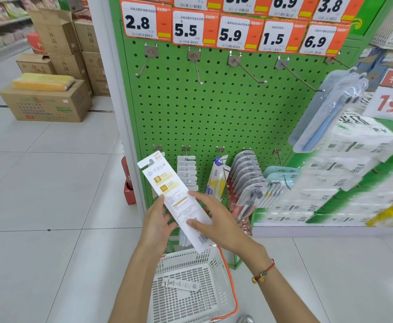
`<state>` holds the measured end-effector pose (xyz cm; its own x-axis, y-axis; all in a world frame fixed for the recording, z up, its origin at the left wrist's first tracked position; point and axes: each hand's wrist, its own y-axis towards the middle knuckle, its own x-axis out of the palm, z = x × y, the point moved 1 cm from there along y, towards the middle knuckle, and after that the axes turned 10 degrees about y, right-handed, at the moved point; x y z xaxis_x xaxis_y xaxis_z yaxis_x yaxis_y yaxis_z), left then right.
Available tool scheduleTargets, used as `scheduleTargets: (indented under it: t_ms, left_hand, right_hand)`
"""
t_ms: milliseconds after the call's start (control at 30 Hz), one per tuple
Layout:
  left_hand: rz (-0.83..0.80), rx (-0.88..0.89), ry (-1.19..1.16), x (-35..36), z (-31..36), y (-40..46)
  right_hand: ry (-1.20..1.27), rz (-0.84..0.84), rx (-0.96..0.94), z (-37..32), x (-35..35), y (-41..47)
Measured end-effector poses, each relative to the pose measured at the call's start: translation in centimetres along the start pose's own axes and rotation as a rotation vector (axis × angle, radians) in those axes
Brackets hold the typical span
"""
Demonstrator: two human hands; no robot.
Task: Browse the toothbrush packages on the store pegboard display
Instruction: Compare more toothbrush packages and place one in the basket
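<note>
toothbrush package [179, 201] tilted, hang-tab up-left, left hand [157, 223] and right hand [216, 220] grip it

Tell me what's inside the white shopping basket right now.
One small white package lies flat on the floor of the basket. The held toothbrush package and both forearms cover the basket's far edge and left side, so anything there is hidden.
</note>
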<state>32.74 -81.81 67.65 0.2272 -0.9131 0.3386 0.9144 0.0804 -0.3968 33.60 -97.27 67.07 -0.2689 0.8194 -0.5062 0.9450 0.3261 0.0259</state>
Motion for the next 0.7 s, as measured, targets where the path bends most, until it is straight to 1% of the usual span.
scheduleTargets:
  t_ms: [200, 367, 533, 667, 700]
  left_hand:
    - [0.044, -0.021, -0.008, 0.2, -0.5, -0.1]
    - [0.055, -0.050, 0.004, 0.2, -0.8, -0.1]
    - [0.052, -0.032, 0.087, 0.6, -0.7, -0.3]
    - [0.034, -0.014, 0.182, 0.5, -0.8, -0.4]
    - [0.024, -0.011, 0.197, 0.3, -0.8, -0.4]
  right_hand:
    - [-0.099, -0.023, 0.034, 0.1, 0.1, -0.3]
    - [-0.134, -0.027, 0.048, 0.3, 0.6, -0.8]
    - [-0.204, -0.007, 0.073, -0.2, 1.1, -0.6]
    - [-0.246, -0.073, 0.105, 0.0, 1.2, -0.3]
    - [-0.207, -0.092, 0.120, 0.0, 1.2, -0.3]
